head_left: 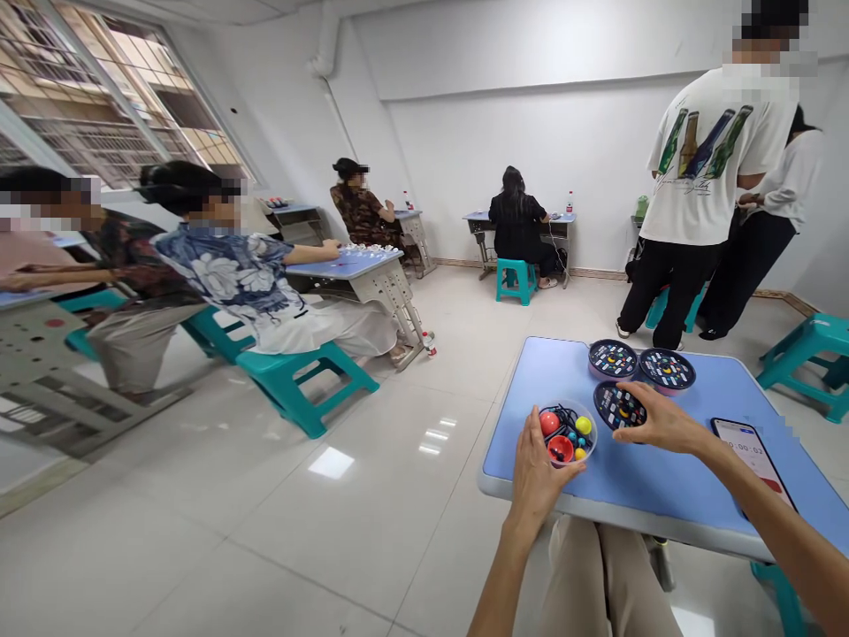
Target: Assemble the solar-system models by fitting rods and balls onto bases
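While seated at a blue tabletop (637, 478), left hand (534, 473) curled around the near side of a clear round plastic dish (567, 432), grip clamped on its rim. Inside the dish, a red ball (549, 423), a yellow ball (584, 425), smaller coloured balls, a red cup-shaped piece (561, 448) and a tangle of black cord (550, 414).

Right hand (663, 418) stretched across the tabletop, fingers (627, 391) lying over the edge of a dark round lidded disc (618, 407) with coloured markings, just beside the dish. Whether that grip is clamped or merely resting, impossible to tell. Two matching discs (612, 359) and (667, 370) close together near the far edge, pinkish beneath. To the right of the right hand, a smartphone (753, 460) flat on the tabletop, timer digits on its lit screen.

Below the near edge, beige trousers (597, 575). Off to the left, seated people at blue desks on teal stools; one desk carrying rows of small white pieces (368, 252). Off to the right, a standing person in a white bottle-print T-shirt (713, 155) beside another person in white.
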{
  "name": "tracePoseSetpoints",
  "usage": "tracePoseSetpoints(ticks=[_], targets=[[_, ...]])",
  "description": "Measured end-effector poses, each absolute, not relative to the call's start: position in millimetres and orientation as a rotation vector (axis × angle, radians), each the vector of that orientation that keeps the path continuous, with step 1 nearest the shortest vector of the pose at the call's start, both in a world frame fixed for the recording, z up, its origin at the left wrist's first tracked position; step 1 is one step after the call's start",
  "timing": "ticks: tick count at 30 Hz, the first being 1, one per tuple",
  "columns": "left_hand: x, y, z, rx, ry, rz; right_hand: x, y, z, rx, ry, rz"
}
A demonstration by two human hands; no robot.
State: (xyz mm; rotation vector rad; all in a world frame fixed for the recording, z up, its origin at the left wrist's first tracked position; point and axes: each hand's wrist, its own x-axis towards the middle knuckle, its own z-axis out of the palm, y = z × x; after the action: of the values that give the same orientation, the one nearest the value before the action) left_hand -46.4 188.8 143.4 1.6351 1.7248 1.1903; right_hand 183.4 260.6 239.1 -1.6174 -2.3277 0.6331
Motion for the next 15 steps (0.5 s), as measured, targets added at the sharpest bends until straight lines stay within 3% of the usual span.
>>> tracePoseSetpoints(ticks=[7, 15], targets=[[-60.5, 182.4, 138.6, 1.714, 1.741, 1.146, 193.2, 242.3, 199.1, -1.760, -2.466, 0.441], [-58.5, 179.7, 137.1, 1.696, 1.727, 1.217, 181.7, 239.4, 195.8, -1.793, -2.496, 0.358]])
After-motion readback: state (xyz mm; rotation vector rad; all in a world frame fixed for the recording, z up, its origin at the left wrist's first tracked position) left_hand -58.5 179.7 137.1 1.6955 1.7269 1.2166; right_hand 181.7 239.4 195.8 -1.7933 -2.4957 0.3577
